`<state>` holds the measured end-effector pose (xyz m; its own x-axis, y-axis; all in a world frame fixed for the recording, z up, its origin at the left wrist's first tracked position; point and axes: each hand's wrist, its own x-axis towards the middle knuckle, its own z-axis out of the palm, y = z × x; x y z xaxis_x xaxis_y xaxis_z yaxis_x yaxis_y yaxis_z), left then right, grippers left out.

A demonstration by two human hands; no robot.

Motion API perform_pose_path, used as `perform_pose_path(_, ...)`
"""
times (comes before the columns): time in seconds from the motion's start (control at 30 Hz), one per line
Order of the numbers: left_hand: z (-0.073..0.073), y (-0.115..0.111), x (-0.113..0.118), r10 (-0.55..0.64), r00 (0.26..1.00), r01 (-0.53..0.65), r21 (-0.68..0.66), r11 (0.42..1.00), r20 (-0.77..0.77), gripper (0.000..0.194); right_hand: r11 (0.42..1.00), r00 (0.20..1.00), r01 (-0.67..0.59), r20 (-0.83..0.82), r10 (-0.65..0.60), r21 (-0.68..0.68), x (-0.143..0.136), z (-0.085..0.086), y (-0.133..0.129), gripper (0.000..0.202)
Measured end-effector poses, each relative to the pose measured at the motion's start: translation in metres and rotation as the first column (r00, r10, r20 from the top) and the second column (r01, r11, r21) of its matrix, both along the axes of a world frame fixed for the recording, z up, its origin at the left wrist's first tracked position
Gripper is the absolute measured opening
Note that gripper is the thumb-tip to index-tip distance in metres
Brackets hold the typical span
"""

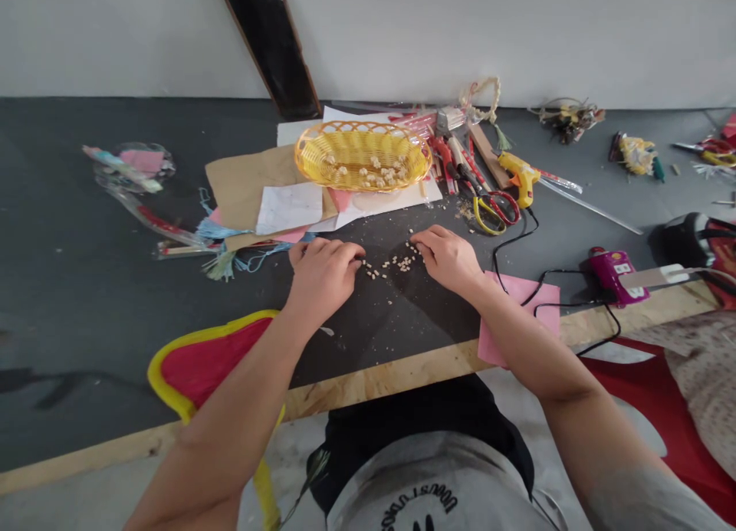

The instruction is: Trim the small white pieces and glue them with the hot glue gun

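On the dark table (74, 293), the yellow basket (339, 182) is set farther back. The left hand (325, 267) and the right hand (451, 259) are half curled; whether anything is pinched cannot be told. Between them, small pale pieces (405, 263) could be scattered by a careless sweep.

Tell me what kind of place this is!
It looks like a craft table, maybe in a workshop or craft class. The yellow glue gun, the scissors with red and yellow handles, and the blue tassels beside the papers suggest people make things here.
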<state>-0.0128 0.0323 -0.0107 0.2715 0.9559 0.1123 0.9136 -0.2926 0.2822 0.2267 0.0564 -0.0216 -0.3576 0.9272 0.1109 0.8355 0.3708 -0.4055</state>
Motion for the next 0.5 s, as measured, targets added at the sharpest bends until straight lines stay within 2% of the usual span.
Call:
perform_pose_path(0.27,-0.0003,0.001,0.0011,-0.042,0.999,0.042,-0.006,0.999,-0.008,0.019,1.0,1.0,-0.005,0.026,0.005,-0.009,-0.0019,0.0035,-0.0004,0.027)
perform_pose_path(0.37,-0.0001,0.0028,0.0016,-0.046,0.997,0.044,0.027,0.999,0.06,0.019,1.0,1.0,-0.004,0.017,0.004,-0.011,-0.0023,0.0032,-0.0001,0.027)
perform_pose_path(0.5,0.0024,0.0043,0.0024,-0.132,0.971,0.118,0.084,0.99,0.198,0.023,1.0,1.0,-0.005,0.001,0.005,-0.007,-0.001,0.0016,0.001,0.025)
